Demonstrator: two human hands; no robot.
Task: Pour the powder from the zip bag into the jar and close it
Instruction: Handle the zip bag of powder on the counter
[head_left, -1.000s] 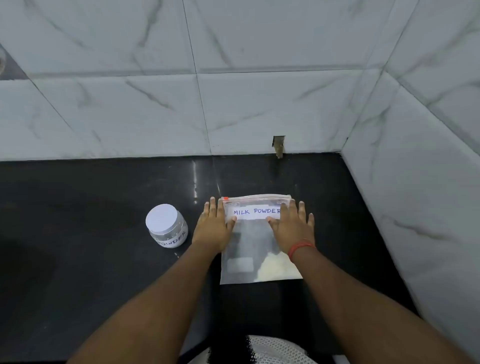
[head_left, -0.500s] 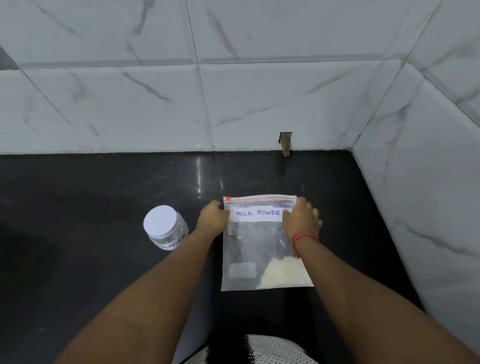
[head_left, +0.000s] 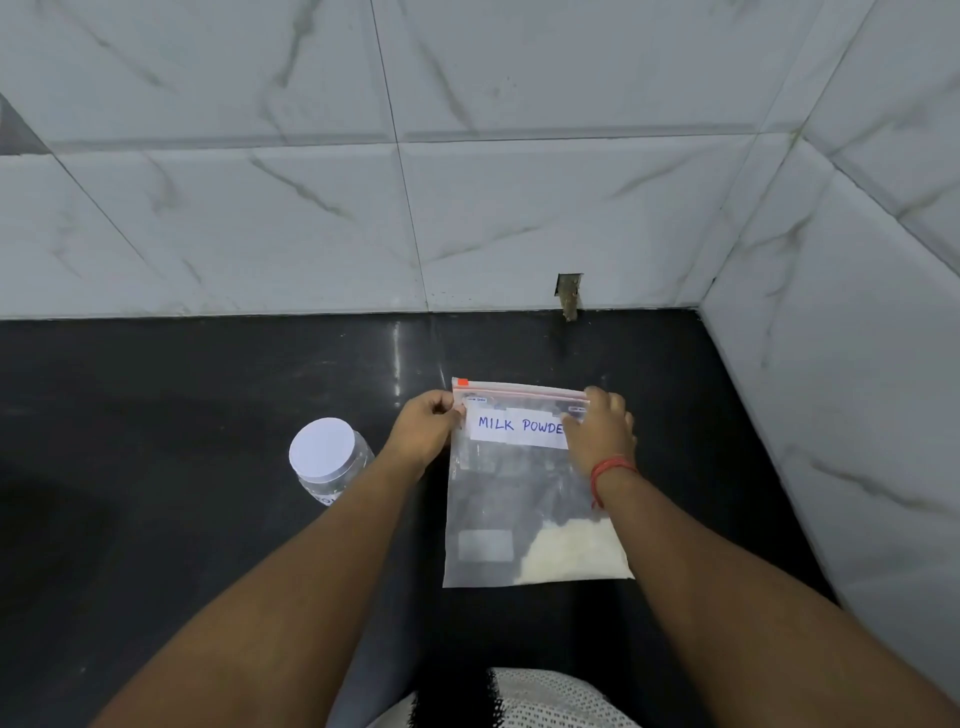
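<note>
Left hand (head_left: 427, 431), at centre frame, curls its fingers and pinches the upper left corner of the zip bag (head_left: 519, 493); right hand (head_left: 602, 434), just right of centre, curls over the upper right corner and grips it, hiding the last letter of the handwritten white label (head_left: 519, 430), which reads "MILK POWDE". A red thread band (head_left: 610, 467) circles the right wrist. The bag is clear plastic with a pink zip strip (head_left: 519, 391) along its top edge and an orange tab at the strip's left end; its lower edge lies toward the bottom of the frame, on the black bench (head_left: 182, 545). Pale powder (head_left: 569, 553) is gathered in the bag's lower right corner. To the left of the left forearm, apart from the bag, the clear jar (head_left: 332, 465) stands upright on the bench with its white lid (head_left: 322, 447) on. White marble-veined wall tiles (head_left: 467, 182) fill the upper frame and the right side, meeting at a corner in the upper right.
</note>
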